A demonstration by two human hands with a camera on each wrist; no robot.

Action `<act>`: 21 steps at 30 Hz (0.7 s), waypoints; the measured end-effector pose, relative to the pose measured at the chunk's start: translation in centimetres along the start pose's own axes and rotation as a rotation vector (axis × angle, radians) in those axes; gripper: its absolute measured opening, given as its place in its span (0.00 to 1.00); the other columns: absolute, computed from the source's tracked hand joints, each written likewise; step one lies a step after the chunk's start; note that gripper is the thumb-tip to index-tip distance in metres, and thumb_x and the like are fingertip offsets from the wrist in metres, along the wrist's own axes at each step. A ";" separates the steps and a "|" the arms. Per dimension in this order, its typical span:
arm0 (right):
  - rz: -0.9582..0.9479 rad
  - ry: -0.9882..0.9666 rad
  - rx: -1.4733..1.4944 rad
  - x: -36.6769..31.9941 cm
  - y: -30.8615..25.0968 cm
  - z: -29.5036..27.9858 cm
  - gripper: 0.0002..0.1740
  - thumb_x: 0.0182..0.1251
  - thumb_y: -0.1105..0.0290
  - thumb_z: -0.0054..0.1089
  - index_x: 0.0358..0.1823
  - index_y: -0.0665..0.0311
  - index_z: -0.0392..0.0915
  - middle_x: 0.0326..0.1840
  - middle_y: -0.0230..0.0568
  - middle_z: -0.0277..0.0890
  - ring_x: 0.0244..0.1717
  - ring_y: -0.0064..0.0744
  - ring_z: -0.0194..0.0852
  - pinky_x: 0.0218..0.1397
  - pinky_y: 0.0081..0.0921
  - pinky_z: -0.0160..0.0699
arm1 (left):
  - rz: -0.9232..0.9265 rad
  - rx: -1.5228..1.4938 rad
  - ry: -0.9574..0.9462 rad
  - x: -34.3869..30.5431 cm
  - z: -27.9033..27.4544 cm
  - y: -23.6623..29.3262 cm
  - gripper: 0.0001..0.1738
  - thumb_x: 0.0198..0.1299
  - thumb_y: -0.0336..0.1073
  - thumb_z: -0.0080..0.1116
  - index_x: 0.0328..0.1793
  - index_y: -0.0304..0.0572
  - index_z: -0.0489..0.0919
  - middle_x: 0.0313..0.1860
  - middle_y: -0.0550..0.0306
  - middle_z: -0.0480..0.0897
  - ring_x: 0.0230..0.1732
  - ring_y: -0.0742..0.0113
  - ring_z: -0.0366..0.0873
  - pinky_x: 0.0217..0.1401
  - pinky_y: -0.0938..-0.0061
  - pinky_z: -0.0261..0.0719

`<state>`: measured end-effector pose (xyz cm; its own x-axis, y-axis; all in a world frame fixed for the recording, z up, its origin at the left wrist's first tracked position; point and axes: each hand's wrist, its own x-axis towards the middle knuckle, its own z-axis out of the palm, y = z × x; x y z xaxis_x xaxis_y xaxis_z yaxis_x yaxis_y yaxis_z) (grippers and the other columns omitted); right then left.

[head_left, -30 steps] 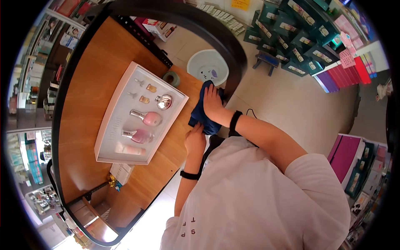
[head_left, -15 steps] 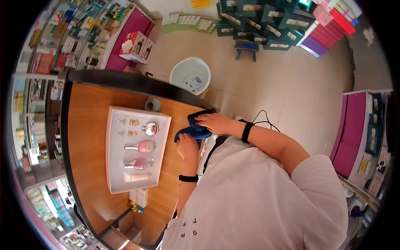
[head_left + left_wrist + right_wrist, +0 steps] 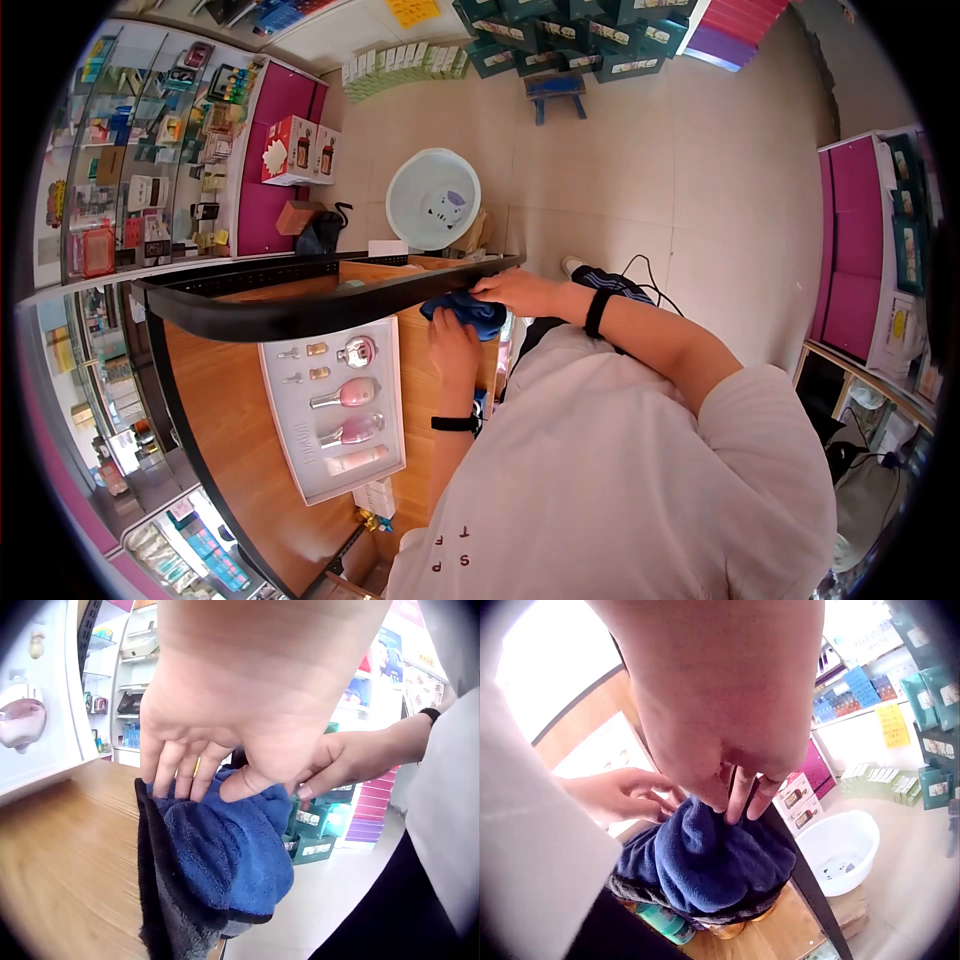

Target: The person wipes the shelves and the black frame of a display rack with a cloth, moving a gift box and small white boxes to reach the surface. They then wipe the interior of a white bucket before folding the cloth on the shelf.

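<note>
Blue cloth (image 3: 468,310) gripped by curled left hand (image 3: 452,345) and right hand (image 3: 520,290)

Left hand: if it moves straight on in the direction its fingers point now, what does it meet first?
The blue cloth: the left hand touches it with its fingertips at the edge of the table. Just beyond the cloth is the right hand, probably next, though depth is unclear.

1. This is a cosmetics shop: glass display shelves (image 3: 130,150) along the wall hold rows of small boxed goods.
2. Many identical teal boxes (image 3: 560,30) are stacked in bulk at the far side of the floor.
3. Magenta cabinets (image 3: 850,280) line the sides, and red product boxes (image 3: 300,150) stand on one of them.
4. An open white gift set (image 3: 290,410) of pink bottles and small jars lies on the wooden table (image 3: 230,450).
</note>
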<state>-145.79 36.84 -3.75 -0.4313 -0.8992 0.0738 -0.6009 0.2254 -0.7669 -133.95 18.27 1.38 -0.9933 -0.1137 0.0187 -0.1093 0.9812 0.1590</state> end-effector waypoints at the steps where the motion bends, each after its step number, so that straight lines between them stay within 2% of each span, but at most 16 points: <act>1: 0.001 0.002 0.003 -0.3 0.0 -0.3 0.27 0.66 0.80 0.56 0.68 0.64 0.76 0.73 0.44 0.72 0.71 0.48 0.73 0.71 0.45 0.75 | 0.001 0.002 -0.002 0.2 0.1 -0.2 0.17 0.61 0.32 0.60 0.54 0.30 0.78 0.63 0.38 0.79 0.58 0.36 0.79 0.61 0.50 0.80; 3: 0.076 -0.044 -0.050 -1.2 0.1 -0.9 0.30 0.63 0.78 0.60 0.70 0.61 0.75 0.73 0.41 0.69 0.63 0.50 0.80 0.57 0.47 0.83 | -0.043 -0.037 -0.040 0.7 0.3 -0.9 0.17 0.60 0.31 0.60 0.55 0.33 0.78 0.62 0.39 0.79 0.56 0.37 0.80 0.59 0.51 0.81; 4: 0.079 -0.041 -0.047 -1.8 1.0 -0.1 0.30 0.63 0.78 0.60 0.70 0.61 0.75 0.73 0.41 0.69 0.63 0.50 0.80 0.57 0.47 0.83 | -0.039 -0.036 -0.044 1.0 0.2 -1.1 0.17 0.60 0.31 0.60 0.55 0.33 0.78 0.62 0.39 0.79 0.56 0.37 0.80 0.59 0.51 0.81; 5: 0.108 0.062 0.041 -2.3 1.9 0.6 0.32 0.64 0.78 0.59 0.72 0.61 0.72 0.76 0.42 0.66 0.62 0.52 0.80 0.57 0.48 0.83 | -0.036 -0.083 -0.063 1.2 0.0 -1.4 0.18 0.60 0.31 0.60 0.57 0.33 0.79 0.63 0.40 0.79 0.56 0.38 0.80 0.59 0.51 0.82; 6: 0.136 0.165 0.128 -2.5 2.0 0.4 0.34 0.66 0.79 0.59 0.75 0.60 0.69 0.78 0.42 0.62 0.61 0.54 0.80 0.58 0.49 0.83 | -0.034 -0.130 -0.081 1.5 -0.3 -1.3 0.19 0.61 0.31 0.59 0.58 0.34 0.79 0.64 0.40 0.79 0.57 0.39 0.81 0.59 0.51 0.82; 9: 0.144 0.312 0.183 -2.8 2.1 -1.8 0.36 0.69 0.78 0.58 0.80 0.59 0.63 0.82 0.42 0.56 0.63 0.55 0.78 0.61 0.49 0.83 | -0.005 -0.198 -0.073 2.0 -1.0 -0.3 0.23 0.62 0.30 0.59 0.64 0.34 0.78 0.67 0.39 0.78 0.59 0.38 0.81 0.60 0.51 0.82; 10: 0.200 0.298 0.219 -2.6 1.0 -3.6 0.36 0.71 0.77 0.58 0.81 0.58 0.61 0.82 0.41 0.57 0.68 0.54 0.75 0.63 0.47 0.82 | -0.004 -0.199 -0.071 2.1 -0.8 -0.1 0.23 0.62 0.30 0.59 0.64 0.34 0.78 0.67 0.39 0.78 0.59 0.38 0.81 0.60 0.51 0.82; 11: 0.198 0.297 0.217 -2.1 0.7 -4.2 0.36 0.71 0.77 0.58 0.81 0.58 0.61 0.82 0.41 0.57 0.68 0.54 0.75 0.63 0.47 0.82 | 0.012 -0.220 -0.057 2.1 -0.5 0.2 0.25 0.62 0.30 0.60 0.67 0.33 0.76 0.69 0.37 0.76 0.63 0.36 0.79 0.63 0.51 0.81; 13: 0.109 0.421 0.239 -0.6 0.8 -4.7 0.32 0.73 0.74 0.58 0.78 0.58 0.66 0.79 0.41 0.63 0.71 0.50 0.72 0.68 0.42 0.79 | 0.020 -0.237 -0.037 1.9 0.4 0.3 0.28 0.63 0.30 0.60 0.70 0.31 0.74 0.72 0.35 0.73 0.66 0.34 0.77 0.65 0.51 0.80; 14: 0.102 0.417 0.238 0.5 1.6 -4.1 0.32 0.73 0.74 0.58 0.78 0.58 0.66 0.79 0.41 0.63 0.71 0.50 0.72 0.68 0.42 0.79 | 0.036 -0.222 -0.023 1.7 0.8 0.4 0.30 0.63 0.31 0.60 0.72 0.29 0.72 0.74 0.33 0.71 0.70 0.32 0.74 0.69 0.50 0.77; 15: 0.075 0.345 0.368 1.7 3.4 -2.3 0.29 0.75 0.72 0.58 0.77 0.58 0.69 0.77 0.42 0.66 0.72 0.48 0.71 0.71 0.40 0.75 | 0.049 -0.207 -0.010 1.6 1.2 0.5 0.32 0.64 0.31 0.61 0.73 0.28 0.69 0.76 0.32 0.68 0.73 0.31 0.71 0.73 0.50 0.74; 16: 0.049 0.270 0.500 2.6 4.5 -1.0 0.26 0.77 0.70 0.58 0.75 0.57 0.72 0.75 0.44 0.69 0.74 0.46 0.70 0.75 0.38 0.72 | 0.040 -0.203 -0.006 1.4 1.2 0.8 0.32 0.64 0.31 0.61 0.73 0.28 0.69 0.76 0.32 0.68 0.73 0.31 0.71 0.73 0.50 0.74; 17: 0.042 0.261 0.507 3.2 4.9 -0.3 0.26 0.77 0.70 0.58 0.75 0.57 0.72 0.75 0.44 0.69 0.74 0.46 0.70 0.75 0.38 0.72 | 0.056 -0.157 0.000 1.0 1.2 1.2 0.35 0.64 0.32 0.62 0.76 0.28 0.66 0.78 0.31 0.66 0.76 0.30 0.67 0.75 0.49 0.71; 19: 0.131 0.179 0.684 4.3 5.4 0.8 0.22 0.81 0.66 0.55 0.73 0.57 0.75 0.73 0.46 0.73 0.75 0.44 0.69 0.79 0.36 0.65 | 0.058 -0.103 0.002 0.1 1.2 1.6 0.38 0.65 0.34 0.63 0.79 0.28 0.64 0.80 0.31 0.64 0.78 0.30 0.64 0.78 0.48 0.68; 20: 0.180 0.099 0.758 4.4 6.0 1.0 0.25 0.83 0.57 0.54 0.77 0.53 0.73 0.76 0.45 0.71 0.79 0.42 0.65 0.81 0.37 0.61 | 0.045 -0.066 0.002 -0.4 1.3 1.9 0.39 0.66 0.33 0.63 0.80 0.28 0.63 0.81 0.32 0.64 0.79 0.31 0.63 0.78 0.47 0.66; 21: 0.177 0.089 0.767 4.3 6.3 0.8 0.25 0.83 0.57 0.54 0.77 0.53 0.73 0.76 0.45 0.71 0.79 0.42 0.65 0.81 0.37 0.61 | 0.034 -0.031 0.000 -0.8 1.3 1.9 0.39 0.66 0.33 0.63 0.81 0.29 0.62 0.81 0.33 0.63 0.80 0.32 0.62 0.79 0.47 0.65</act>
<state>-150.84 34.10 -8.80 -0.5490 -0.8333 -0.0645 0.0989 0.0119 -0.9950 -133.44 20.47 0.34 -0.9965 -0.0799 0.0244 -0.0739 0.9792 0.1887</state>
